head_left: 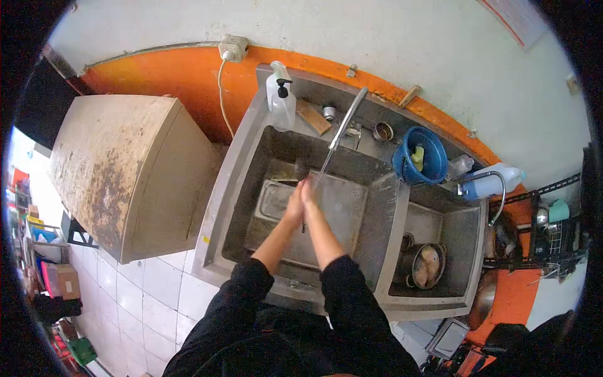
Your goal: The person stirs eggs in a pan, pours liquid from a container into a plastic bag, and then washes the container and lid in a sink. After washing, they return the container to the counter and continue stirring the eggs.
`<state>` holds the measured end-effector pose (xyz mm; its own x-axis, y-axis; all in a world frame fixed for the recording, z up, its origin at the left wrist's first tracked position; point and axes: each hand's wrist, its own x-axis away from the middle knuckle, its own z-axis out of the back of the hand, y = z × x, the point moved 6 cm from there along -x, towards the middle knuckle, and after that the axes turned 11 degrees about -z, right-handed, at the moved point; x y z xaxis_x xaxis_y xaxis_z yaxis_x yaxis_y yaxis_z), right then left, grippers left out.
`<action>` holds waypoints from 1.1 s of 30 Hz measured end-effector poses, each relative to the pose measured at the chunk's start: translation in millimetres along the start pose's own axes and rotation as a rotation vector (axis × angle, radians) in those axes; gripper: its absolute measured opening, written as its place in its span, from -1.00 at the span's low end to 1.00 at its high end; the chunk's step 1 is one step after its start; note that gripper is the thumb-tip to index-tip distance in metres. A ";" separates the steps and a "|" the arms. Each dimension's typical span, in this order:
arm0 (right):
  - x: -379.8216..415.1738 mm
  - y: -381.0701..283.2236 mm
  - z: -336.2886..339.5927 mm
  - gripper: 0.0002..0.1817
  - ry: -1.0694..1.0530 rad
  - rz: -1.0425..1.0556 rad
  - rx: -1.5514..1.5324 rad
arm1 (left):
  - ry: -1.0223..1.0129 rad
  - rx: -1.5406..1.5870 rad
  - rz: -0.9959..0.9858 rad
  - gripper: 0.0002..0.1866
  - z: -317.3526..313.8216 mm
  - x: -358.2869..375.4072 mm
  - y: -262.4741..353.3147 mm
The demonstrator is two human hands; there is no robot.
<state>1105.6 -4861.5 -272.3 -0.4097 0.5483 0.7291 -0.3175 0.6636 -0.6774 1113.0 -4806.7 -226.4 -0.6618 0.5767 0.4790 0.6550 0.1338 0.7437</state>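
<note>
As water runs, hands tog., o/ sink

On my feed I can't see the palms of the left hand and right hand, together near the tap, fingertips blurred, nor read the top-cropped paper right of the tap.

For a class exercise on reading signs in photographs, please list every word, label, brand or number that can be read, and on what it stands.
No text can be read here.
White paper sheet with red markings on the white wall: too blurred to read.
Small yellow patch on the grey metal sink's rim: too small to show lettering.
</note>
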 end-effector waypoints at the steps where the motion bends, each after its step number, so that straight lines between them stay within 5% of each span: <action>1: 29.8 2.2 -7.5 -0.56 -0.024 0.023 0.025 | -0.072 0.024 -0.106 -0.49 13.4 -16.3 -10.1; 4: 38.1 6.9 0.8 -0.51 -0.031 0.014 0.095 | -0.251 -0.190 -0.394 -0.51 50.3 -55.8 -52.2; 7: -17.3 31.3 16.0 -0.38 -0.028 -0.023 0.130 | 0.049 0.177 0.176 -0.54 24.0 -0.4 -59.3; 9: -119.5 68.5 30.9 -0.39 0.031 0.090 0.378 | -0.015 0.260 0.055 -0.45 12.9 9.1 -57.1; 13: -71.5 -5.8 12.4 -0.39 0.265 0.110 0.385 | -0.051 0.264 -0.066 -0.42 -3.1 24.4 -25.1; 15: -58.5 -24.5 -2.6 -0.34 0.124 0.314 0.176 | -0.049 0.295 -0.100 -0.43 0.0 17.4 -18.8; 16: -55.6 -26.4 -7.2 -0.33 0.071 0.288 0.064 | -0.080 0.275 0.041 -0.44 3.5 13.6 -16.4; 21: -24.4 9.6 -18.0 -0.28 -0.313 0.002 -0.738 | -0.135 0.134 -0.047 -0.44 7.4 -2.8 -21.0; 23: -15.4 26.1 -8.7 -0.26 -0.408 -0.043 -0.802 | -0.060 0.152 0.076 -0.49 8.1 -2.3 -28.5; 24: -14.2 31.9 -2.7 -0.25 -0.401 -0.035 -0.697 | -0.023 0.162 0.134 -0.51 7.8 -2.1 -30.7; 27: -2.9 63.7 23.7 -0.30 -0.109 0.093 0.480 | 0.071 0.160 0.225 -0.53 20.4 -9.8 -59.8; 29: 40.1 48.4 24.2 -0.36 0.039 0.365 0.674 | 0.144 0.117 0.256 -0.54 44.9 -32.9 -86.9; 33: 65.3 52.5 27.4 -0.40 0.087 0.586 0.887 | 0.112 0.085 0.264 -0.55 69.7 -58.5 -117.0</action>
<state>1038.7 -4804.8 -262.9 -0.6491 0.7193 0.2476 -0.6145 -0.3040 -0.7279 1100.5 -4799.9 -374.0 -0.4974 0.5088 0.7026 0.8349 0.0609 0.5470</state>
